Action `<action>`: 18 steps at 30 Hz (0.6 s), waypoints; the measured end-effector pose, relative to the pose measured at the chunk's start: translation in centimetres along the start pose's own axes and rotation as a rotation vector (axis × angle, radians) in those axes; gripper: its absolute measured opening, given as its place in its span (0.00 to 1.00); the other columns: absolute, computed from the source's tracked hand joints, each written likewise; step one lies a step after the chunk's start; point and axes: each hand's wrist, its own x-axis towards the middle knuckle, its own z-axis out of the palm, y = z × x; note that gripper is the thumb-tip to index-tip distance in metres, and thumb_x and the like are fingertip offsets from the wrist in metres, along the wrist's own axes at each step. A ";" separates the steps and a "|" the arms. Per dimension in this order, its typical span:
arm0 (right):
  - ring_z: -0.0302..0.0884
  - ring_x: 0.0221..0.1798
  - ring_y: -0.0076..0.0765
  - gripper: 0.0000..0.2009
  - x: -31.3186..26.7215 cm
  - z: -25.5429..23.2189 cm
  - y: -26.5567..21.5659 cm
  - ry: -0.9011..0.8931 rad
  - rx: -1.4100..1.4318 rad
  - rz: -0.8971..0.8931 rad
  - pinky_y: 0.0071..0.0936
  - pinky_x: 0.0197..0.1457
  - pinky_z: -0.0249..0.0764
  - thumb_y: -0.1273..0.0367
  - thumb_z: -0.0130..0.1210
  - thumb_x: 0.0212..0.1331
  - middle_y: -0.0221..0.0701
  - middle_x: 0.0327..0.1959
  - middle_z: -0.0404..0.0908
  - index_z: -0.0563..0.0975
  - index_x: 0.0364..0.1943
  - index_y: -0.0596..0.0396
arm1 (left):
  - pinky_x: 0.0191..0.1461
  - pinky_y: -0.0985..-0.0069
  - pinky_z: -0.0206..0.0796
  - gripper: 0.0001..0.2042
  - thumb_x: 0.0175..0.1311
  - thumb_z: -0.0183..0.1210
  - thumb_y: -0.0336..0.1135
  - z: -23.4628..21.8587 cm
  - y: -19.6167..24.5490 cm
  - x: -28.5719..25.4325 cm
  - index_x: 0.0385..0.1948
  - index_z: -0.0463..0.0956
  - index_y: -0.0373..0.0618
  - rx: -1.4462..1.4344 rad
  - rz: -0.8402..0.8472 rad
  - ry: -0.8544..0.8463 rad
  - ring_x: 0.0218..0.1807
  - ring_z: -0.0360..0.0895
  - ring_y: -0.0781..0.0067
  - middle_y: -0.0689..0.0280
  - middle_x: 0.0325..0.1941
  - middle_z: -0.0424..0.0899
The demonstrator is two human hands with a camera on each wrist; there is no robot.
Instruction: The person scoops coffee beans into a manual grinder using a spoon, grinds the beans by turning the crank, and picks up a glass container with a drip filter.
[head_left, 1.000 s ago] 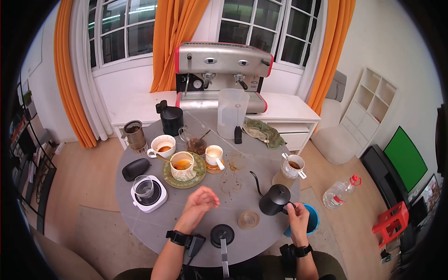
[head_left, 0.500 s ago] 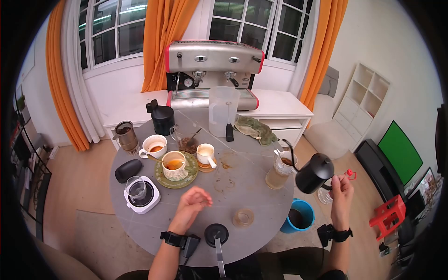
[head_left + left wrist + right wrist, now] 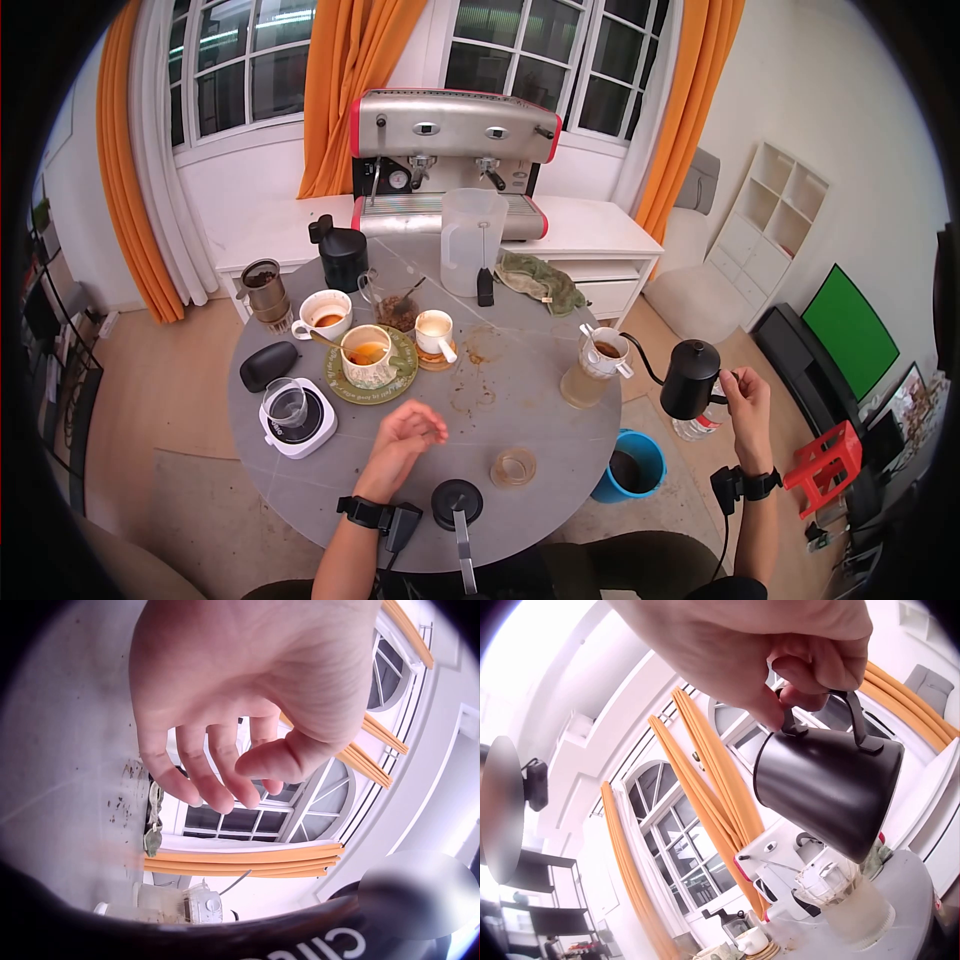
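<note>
My right hand (image 3: 748,415) grips the handle of a black gooseneck kettle (image 3: 690,380), held up past the table's right edge. The kettle's spout points left, its tip near the white dripper (image 3: 616,366), which holds dark coffee grounds and sits on a glass carafe (image 3: 583,388). In the right wrist view the fingers curl round the handle and the kettle body (image 3: 825,787) overlaps the carafe (image 3: 866,919). My left hand (image 3: 397,450) hovers over the table's front part, fingers loosely bent and holding nothing. A small glass cup (image 3: 513,467) stands to its right.
Left on the grey table (image 3: 540,420) are a white scale (image 3: 318,437), a green plate (image 3: 405,390) bearing a cup, and several other cups. A black disc with a metal bar (image 3: 457,505) lies in front. A blue bucket (image 3: 645,460) stands below the right edge.
My right hand has carried the kettle from the table's right side outward and up, and its spout tip now stands beside the dripper. The left hand keeps nearly the same pose.
</note>
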 end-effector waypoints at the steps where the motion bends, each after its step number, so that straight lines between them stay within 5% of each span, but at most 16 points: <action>1: 0.56 0.23 0.10 0.11 0.0 -0.1 -0.1 -0.006 -0.018 -0.001 0.15 0.24 0.50 0.65 0.57 0.64 0.15 0.20 0.65 0.74 0.27 0.56 | 0.51 0.71 0.67 0.18 0.39 0.44 0.14 0.0 0.0 0.0 0.36 0.68 0.41 -0.002 -0.001 0.000 0.44 0.75 0.68 0.61 0.39 0.77; 18: 0.59 0.22 0.11 0.10 0.5 0.0 -1.1 -0.035 -0.089 -0.020 0.16 0.25 0.54 0.68 0.58 0.63 0.18 0.20 0.69 0.73 0.26 0.57 | 0.50 0.71 0.67 0.18 0.39 0.44 0.14 0.0 0.0 -0.1 0.36 0.69 0.41 -0.007 0.005 0.000 0.44 0.75 0.69 0.61 0.39 0.77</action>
